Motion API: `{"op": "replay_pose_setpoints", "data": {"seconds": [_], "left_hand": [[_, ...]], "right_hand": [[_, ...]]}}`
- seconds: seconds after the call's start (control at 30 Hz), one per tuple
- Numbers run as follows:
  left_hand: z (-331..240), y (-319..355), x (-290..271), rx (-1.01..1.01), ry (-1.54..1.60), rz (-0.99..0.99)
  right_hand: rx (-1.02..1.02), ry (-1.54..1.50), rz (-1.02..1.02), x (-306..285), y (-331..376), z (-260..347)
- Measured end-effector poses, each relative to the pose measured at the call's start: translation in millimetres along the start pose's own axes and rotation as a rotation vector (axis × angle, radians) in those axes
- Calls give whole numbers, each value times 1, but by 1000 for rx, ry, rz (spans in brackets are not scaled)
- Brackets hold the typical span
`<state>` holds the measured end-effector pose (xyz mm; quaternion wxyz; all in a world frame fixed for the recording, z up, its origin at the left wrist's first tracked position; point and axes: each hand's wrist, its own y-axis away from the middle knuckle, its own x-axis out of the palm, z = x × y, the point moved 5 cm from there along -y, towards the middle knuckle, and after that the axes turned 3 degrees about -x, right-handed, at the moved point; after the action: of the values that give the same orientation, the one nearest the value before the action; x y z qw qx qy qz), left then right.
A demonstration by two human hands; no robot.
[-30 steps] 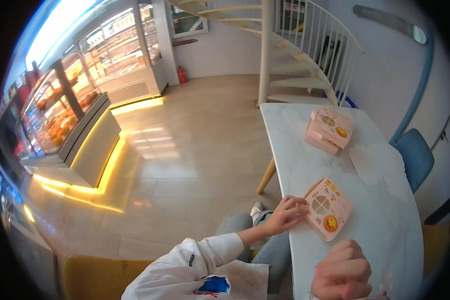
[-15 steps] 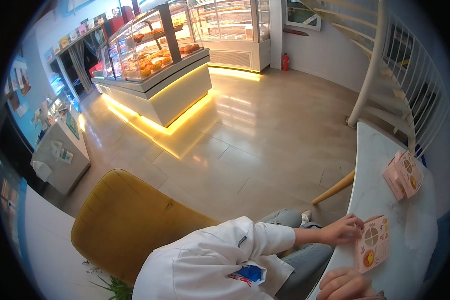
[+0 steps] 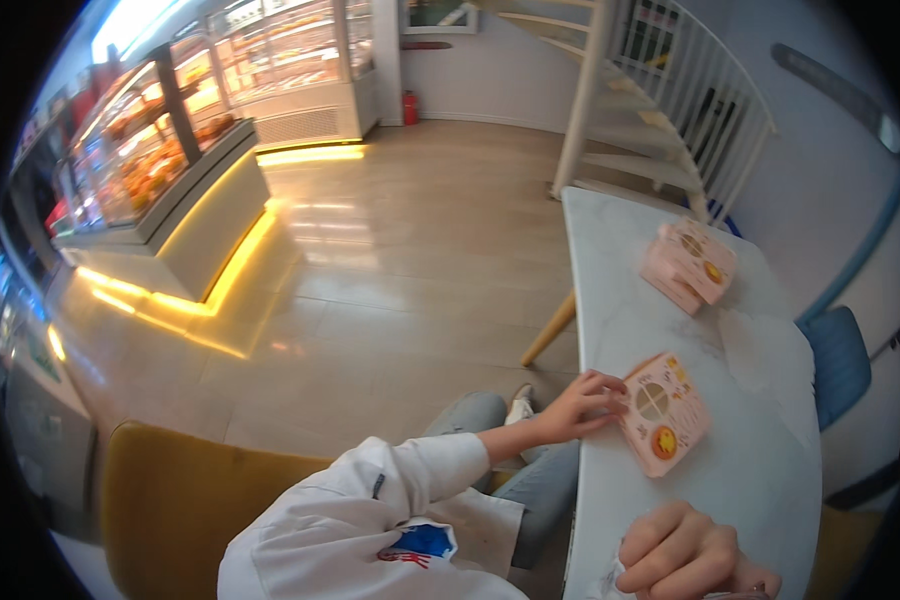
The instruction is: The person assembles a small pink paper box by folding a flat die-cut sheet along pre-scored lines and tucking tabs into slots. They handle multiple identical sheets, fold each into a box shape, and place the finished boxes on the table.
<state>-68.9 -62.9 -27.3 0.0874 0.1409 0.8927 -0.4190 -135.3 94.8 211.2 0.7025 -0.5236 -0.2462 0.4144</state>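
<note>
A pink cardboard box [image 3: 667, 415], printed with a round cross-shaped motif and a yellow tart picture, rests on the white marble-look table [image 3: 610, 270]. My left hand [image 3: 588, 405] reaches across from the left, its bent fingers closed at the box's left edge. Nearer to me, over the front of the table, my right hand [image 3: 685, 550] is curled into a fist. A whitish, crumpled-looking scrap [image 3: 606, 578] shows under its left side; what the fist holds is hidden. Farther back stand more pink boxes [image 3: 692, 262], leaning together.
A mustard chair [image 3: 200, 495] is at the lower left. A blue chair [image 3: 838, 365] stands beyond the table's right side. Glass display cases with baked goods [image 3: 150, 165] fill the far left. A white spiral staircase [image 3: 660, 130] rises behind the table.
The view has swung to the right, so the table and boxes sit farther left in the picture. My left hand stays at the box's edge; my right fist is now apart from the box.
</note>
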Motion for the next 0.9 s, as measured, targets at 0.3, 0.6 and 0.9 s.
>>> {"op": "replay_pose_setpoints", "data": {"seconds": [0.3,0.6,0.9], "left_hand": [[-3,3,-2,-53,-31,9],[0,5,-4,-74,-25,15],[-16,-13,-8,39,-141,62]], "right_hand": [[-64,177,-43,-7,1,14],[-89,196,-113,-6,-1,16],[-85,660,-386,-28,21,53]]}}
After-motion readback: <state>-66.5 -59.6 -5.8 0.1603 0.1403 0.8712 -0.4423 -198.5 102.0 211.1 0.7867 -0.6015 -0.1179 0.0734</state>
